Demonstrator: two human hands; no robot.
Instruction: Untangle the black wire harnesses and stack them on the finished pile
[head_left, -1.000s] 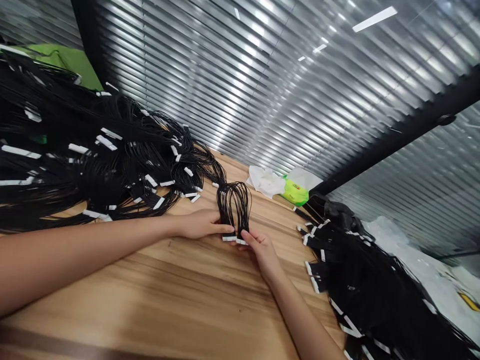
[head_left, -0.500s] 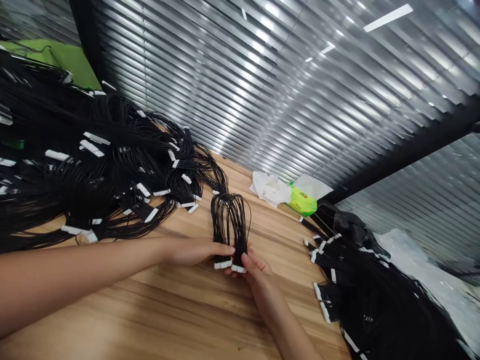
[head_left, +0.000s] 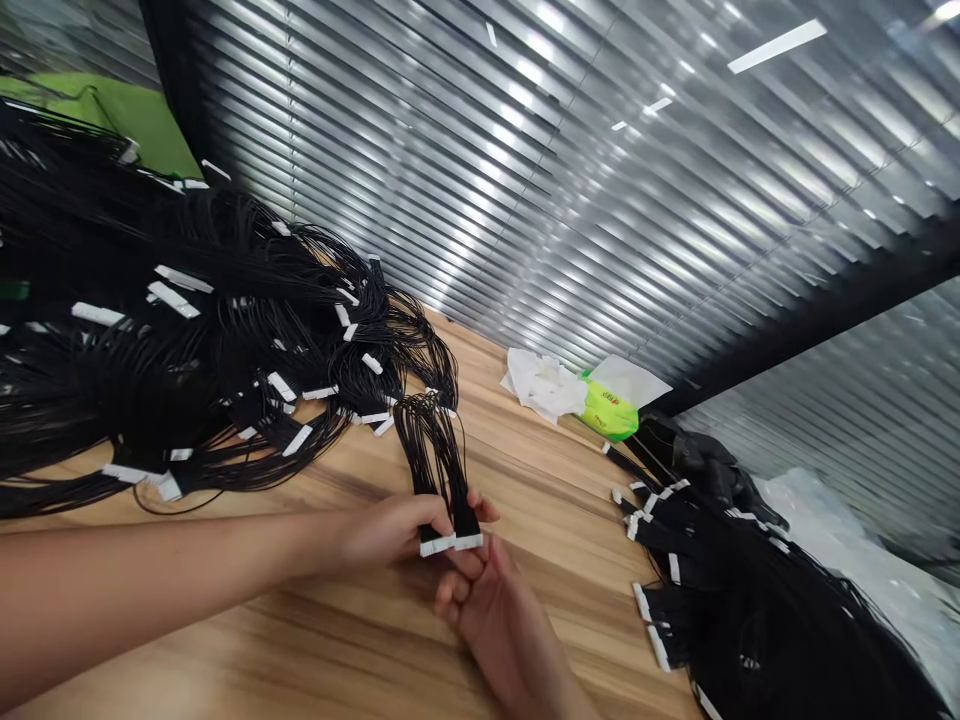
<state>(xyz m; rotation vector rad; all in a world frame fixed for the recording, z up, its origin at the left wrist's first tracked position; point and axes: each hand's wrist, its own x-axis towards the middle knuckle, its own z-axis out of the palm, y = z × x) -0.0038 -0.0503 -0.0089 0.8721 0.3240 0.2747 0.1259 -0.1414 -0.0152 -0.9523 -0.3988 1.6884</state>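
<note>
Both my hands hold one folded black wire harness above the wooden table. Its two white connectors sit side by side at the near end, and the wire loop points away toward the big pile. My left hand pinches the connector end from the left. Coming from below, my right hand has its fingers curled under the connectors and its thumb on the wires.
A large heap of black harnesses with white connectors covers the table's left and back. A second stack of harnesses lies at the right. White tissue and a green packet lie by the slatted blinds.
The harness loop has been pulled nearer to me and squeezed narrow, its two connectors brought together. My right hand has turned under the connectors with its fingers curled.
</note>
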